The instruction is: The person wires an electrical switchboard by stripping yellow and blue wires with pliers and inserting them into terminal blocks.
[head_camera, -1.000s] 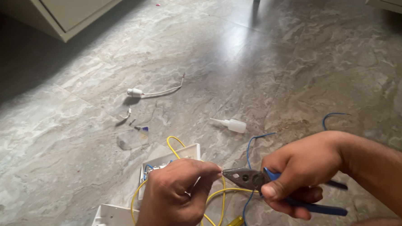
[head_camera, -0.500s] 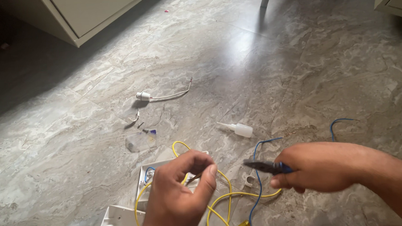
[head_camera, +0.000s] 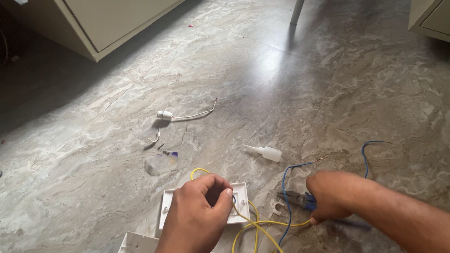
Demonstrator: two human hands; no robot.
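Yellow wire [head_camera: 249, 225] loops over white switch plate [head_camera: 169, 207] on the marble floor [head_camera: 334, 86]; left hand [head_camera: 201, 218] curled tight, pinching the wire at the plate. Right hand [head_camera: 334, 195] closed around blue-handled pliers [head_camera: 293, 199], resting low on the floor. Blue wire [head_camera: 286, 189] crosses the yellow one. Nearby: clear plastic bag [head_camera: 161, 163], small white nozzle bottle [head_camera: 265, 152], white lamp holder with lead [head_camera: 165, 115], white box [head_camera: 134, 249] at bottom edge.

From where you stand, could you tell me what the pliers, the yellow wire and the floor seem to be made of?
Pliers: dull grey metal jaws, blue grips, likely plastic or rubber. Yellow wire: smooth, flexible plastic-looking insulation. Floor: polished veined stone or stone-look tile, glossy with reflections.
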